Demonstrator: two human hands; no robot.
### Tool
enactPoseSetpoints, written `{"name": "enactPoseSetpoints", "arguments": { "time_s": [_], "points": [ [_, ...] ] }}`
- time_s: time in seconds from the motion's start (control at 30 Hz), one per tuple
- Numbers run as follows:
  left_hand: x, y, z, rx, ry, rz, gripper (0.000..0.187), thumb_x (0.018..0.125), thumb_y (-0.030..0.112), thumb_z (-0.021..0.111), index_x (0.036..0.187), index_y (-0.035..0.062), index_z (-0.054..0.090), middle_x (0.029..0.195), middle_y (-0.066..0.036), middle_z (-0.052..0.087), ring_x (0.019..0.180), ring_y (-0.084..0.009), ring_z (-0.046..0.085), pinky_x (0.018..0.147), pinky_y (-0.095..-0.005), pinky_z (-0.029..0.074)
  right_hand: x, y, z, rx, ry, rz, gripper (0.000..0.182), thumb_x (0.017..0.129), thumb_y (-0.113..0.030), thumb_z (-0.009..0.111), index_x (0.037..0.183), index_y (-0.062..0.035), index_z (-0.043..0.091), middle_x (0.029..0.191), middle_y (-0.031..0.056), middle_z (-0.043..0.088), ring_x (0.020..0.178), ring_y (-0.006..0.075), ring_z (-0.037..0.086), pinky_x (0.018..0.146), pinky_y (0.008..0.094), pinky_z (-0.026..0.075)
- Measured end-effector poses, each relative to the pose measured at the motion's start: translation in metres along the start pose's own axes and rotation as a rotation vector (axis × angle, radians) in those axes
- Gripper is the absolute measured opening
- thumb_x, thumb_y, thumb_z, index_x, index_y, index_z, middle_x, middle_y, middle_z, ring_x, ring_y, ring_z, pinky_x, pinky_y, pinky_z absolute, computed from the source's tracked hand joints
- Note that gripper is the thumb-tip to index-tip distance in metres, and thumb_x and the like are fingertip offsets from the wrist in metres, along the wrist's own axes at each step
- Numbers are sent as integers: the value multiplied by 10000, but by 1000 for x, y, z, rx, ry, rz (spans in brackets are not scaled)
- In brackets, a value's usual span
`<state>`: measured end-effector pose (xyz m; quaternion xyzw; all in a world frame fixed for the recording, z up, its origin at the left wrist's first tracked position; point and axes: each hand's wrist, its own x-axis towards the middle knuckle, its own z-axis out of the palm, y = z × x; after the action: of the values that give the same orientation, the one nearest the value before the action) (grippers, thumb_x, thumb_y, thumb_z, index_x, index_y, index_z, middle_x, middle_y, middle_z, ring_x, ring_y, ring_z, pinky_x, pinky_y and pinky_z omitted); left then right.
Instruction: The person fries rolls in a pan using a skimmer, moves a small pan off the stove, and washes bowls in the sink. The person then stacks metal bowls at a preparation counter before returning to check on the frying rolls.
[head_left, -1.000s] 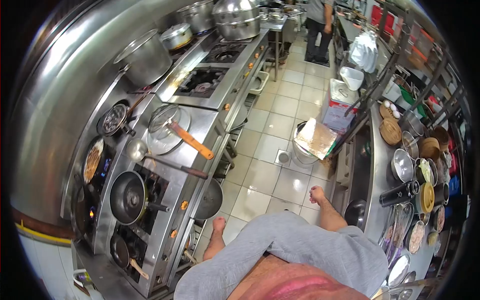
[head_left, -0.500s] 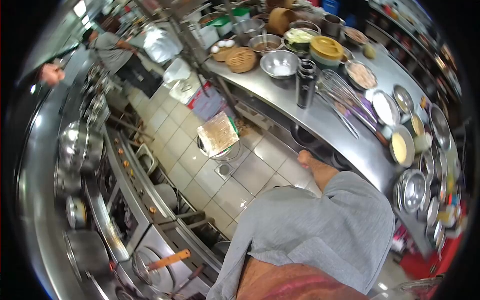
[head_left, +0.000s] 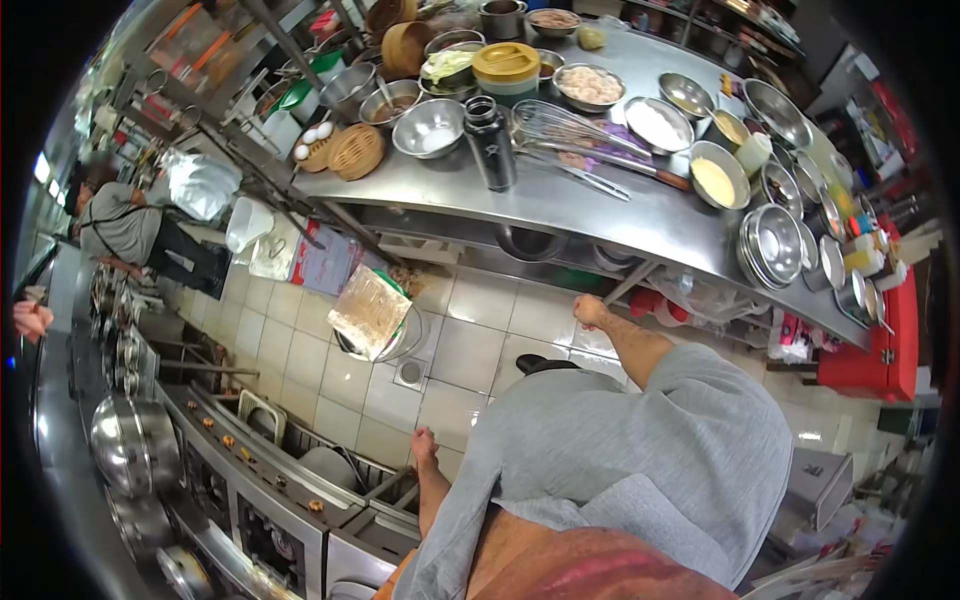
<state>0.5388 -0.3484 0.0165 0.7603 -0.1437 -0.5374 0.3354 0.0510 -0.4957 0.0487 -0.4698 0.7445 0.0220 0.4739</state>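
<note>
My right hand (head_left: 590,311) hangs beside the steel worktable (head_left: 430,196), below its front edge, fingers curled in and nothing seen in them. My left hand (head_left: 425,443) is low on the other side of my body, near the stove front (head_left: 290,490); it looks loosely closed, with nothing visible in it. On the worktable stand a black bottle (head_left: 489,150), a large whisk (head_left: 570,125), tongs (head_left: 590,178), a steel bowl (head_left: 429,128) and a bowl of yellow liquid (head_left: 716,180).
A board-topped bucket (head_left: 368,312) stands on the tiled floor (head_left: 470,350) ahead. Steel pots (head_left: 135,445) line the stove side. A co-worker in grey (head_left: 120,225) is at the far left. Another hand (head_left: 32,318) shows at the left edge. A red cabinet (head_left: 880,350) is at right.
My view has turned right, so the worktable, bucket and co-worker sit further left. My left hand has come into view near the stove. My right hand is still low by the worktable.
</note>
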Motion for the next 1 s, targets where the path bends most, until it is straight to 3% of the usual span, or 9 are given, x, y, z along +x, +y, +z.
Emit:
{"name": "enactPoseSetpoints", "arguments": {
  "time_s": [0.07, 0.2, 0.23, 0.33, 0.4, 0.47, 0.63, 0.73, 1.0],
  "points": [
    [0, 1, 17, 31, -40, 6, 87, 723, 95, 460, 795, 51, 482, 532, 23, 395, 393, -55, 333, 307, -195, 246, -31, -18, -14, 241, 151, -186, 170, 714, -57, 439, 852, -19, 531, 593, 100, 544, 430, 170, 543, 372, 284, 432],
    [-28, 19, 38, 388, -235, 78, 116, 730, 84, 458, 843, 57, 469, 550, 29, 392, 412, -48, 336, 313, -179, 251, -63, -73, -81, 211, 907, -794, 179, 736, -77, 492, 892, 4, 525, 730, 152, 565, 678, 240, 562, 584, 319, 434],
    [-21, 3, 37, 403, -202, 107, 161, 708, 144, 488, 817, 27, 510, 575, -28, 492, 447, -132, 445, 359, -268, 353, -74, -91, -111, 232, 1008, -741, 164, 731, -63, 482, 874, -3, 535, 774, 165, 557, 723, 276, 546, 630, 340, 431],
    [47, -82, 23, 861, -104, 290, 251, 679, 228, 497, 740, -8, 556, 646, -118, 577, 564, -242, 542, 510, -362, 426, -89, -121, -206, 171, 1342, -752, 188, 714, -41, 473, 889, -27, 539, 804, 165, 521, 763, 320, 508, 687, 374, 417],
    [46, -96, 13, 820, -95, 292, 287, 667, 255, 488, 706, -19, 566, 685, -149, 584, 624, -274, 555, 584, -374, 421, -73, -120, -252, 23, 1408, -690, 231, 699, -39, 472, 923, -47, 528, 807, 137, 492, 777, 303, 489, 678, 395, 407],
    [53, -90, 24, 768, -74, 285, 326, 656, 281, 479, 672, -30, 576, 724, -180, 592, 684, -305, 568, 657, -386, 416, -59, -116, -278, -73, 1386, -644, 245, 693, -37, 470, 931, -52, 525, 824, 130, 488, 804, 295, 480, 682, 395, 403],
    [61, -73, 57, 93, -323, -17, 164, 705, 144, 434, 585, 58, 506, 485, -23, 437, 415, -125, 409, 357, -282, 321, -33, -125, -296, -103, 1396, -681, 272, 669, -19, 471, 934, -56, 518, 849, 128, 478, 836, 289, 458, 701, 385, 386],
    [-49, 47, 121, 307, -118, 107, 110, 725, 101, 415, 630, 87, 469, 492, 27, 337, 404, -54, 302, 325, -207, 225, -40, -144, -270, 72, 1323, -933, 295, 635, 21, 484, 923, -38, 507, 827, 144, 458, 806, 307, 447, 695, 377, 377],
    [-28, 73, 172, 225, -59, 145, 88, 717, 114, 444, 691, 58, 507, 504, 3, 406, 409, -93, 361, 330, -214, 286, -43, -137, -153, 281, 824, -1024, 305, 629, 36, 487, 924, -40, 496, 805, 138, 434, 740, 309, 461, 628, 372, 399]
  ]
}}
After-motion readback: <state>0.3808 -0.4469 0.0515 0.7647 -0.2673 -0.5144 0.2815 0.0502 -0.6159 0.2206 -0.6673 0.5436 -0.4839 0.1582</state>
